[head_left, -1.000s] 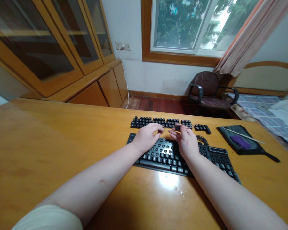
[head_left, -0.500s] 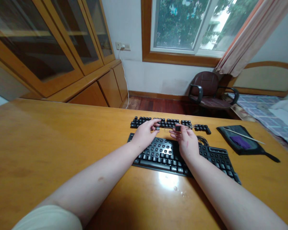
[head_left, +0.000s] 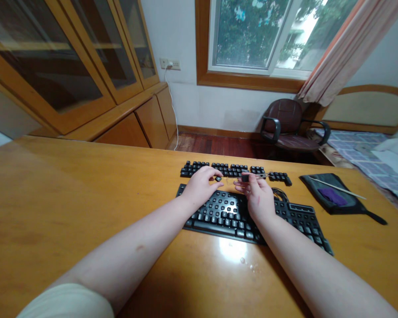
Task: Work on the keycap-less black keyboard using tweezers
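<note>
My left hand (head_left: 200,185) is closed around a small black keycap (head_left: 218,179), which sits tilted between thumb and fingertips above the far edge of a black keyboard (head_left: 215,224). My right hand (head_left: 260,198) grips a wire keycap puller (head_left: 245,177) by its dark middle, with thin wire loops sticking out on both sides. The keyboard's upper rows show bare switch posts, while its lower rows and right end carry keycaps. Behind both hands, rows of loose black keycaps (head_left: 230,171) lie along the desk; my fingers partly cover them.
The keyboard's bundled cable (head_left: 280,194) lies behind it. To the right, a dark pouch (head_left: 334,194) bears a purple cloth (head_left: 332,196) and a thin pale stick (head_left: 338,187). A brown armchair (head_left: 287,123) stands beyond the wooden desk (head_left: 86,198).
The keycap in my left fingers has turned to a tilted angle, and the fingers have shifted slightly. My right hand with the puller has barely moved.
</note>
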The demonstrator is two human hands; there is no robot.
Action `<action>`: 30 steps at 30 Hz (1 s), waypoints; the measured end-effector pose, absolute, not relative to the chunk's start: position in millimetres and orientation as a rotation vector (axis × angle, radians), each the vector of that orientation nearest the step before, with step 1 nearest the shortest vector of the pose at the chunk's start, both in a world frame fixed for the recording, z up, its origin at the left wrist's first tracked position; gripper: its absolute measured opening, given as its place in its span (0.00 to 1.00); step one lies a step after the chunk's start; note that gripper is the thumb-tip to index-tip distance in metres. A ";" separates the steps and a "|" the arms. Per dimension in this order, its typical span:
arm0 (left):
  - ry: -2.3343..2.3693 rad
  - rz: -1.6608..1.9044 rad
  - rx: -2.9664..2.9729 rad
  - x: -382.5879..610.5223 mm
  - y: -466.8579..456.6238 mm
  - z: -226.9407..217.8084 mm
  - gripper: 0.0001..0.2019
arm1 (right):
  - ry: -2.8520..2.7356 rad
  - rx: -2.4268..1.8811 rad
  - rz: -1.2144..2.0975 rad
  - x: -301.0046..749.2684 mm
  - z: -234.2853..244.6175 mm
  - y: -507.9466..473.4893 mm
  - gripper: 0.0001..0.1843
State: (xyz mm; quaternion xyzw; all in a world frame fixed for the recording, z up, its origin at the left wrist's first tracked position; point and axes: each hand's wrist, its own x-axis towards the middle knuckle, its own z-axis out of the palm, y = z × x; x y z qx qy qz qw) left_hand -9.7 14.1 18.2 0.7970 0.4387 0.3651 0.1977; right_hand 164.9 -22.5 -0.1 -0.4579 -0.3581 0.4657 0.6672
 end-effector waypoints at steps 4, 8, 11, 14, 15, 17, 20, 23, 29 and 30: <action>1.274 0.909 2.237 -8.7 16.5 15.5 0.08 | -0.819 -1.023 1.053 164.8 0.7 -22.7 0.18; 1.355 0.808 2.240 -9.6 18.9 13.5 0.10 | -0.815 -1.020 1.054 164.8 1.6 -22.7 0.17; 1.402 0.774 2.250 -11.6 21.2 12.7 0.10 | -0.814 -1.015 1.050 164.4 2.0 -22.7 0.17; 1.409 0.731 2.282 -13.0 23.6 12.8 0.10 | -0.812 -1.024 1.048 164.0 1.9 -22.7 0.18; 1.402 0.707 2.299 -13.0 24.2 12.8 0.10 | -0.812 -1.026 1.049 164.0 1.8 -22.7 0.18; 1.377 0.644 2.333 -12.2 24.9 12.4 0.10 | -0.816 -1.028 1.051 164.0 1.9 -22.6 0.19; 1.320 0.572 2.364 -9.9 24.4 10.7 0.11 | -0.823 -1.029 1.052 164.0 2.8 -22.5 0.19; 1.287 0.616 2.349 -9.1 22.6 10.1 0.12 | -0.829 -1.035 1.055 163.8 3.8 -22.7 0.20; 1.236 0.915 2.234 -11.6 18.3 16.1 0.18 | -0.836 -1.038 1.065 163.9 2.7 -22.7 0.20; 1.227 0.944 2.234 -11.8 17.8 17.0 0.18 | -0.835 -1.037 1.067 164.0 2.3 -22.6 0.20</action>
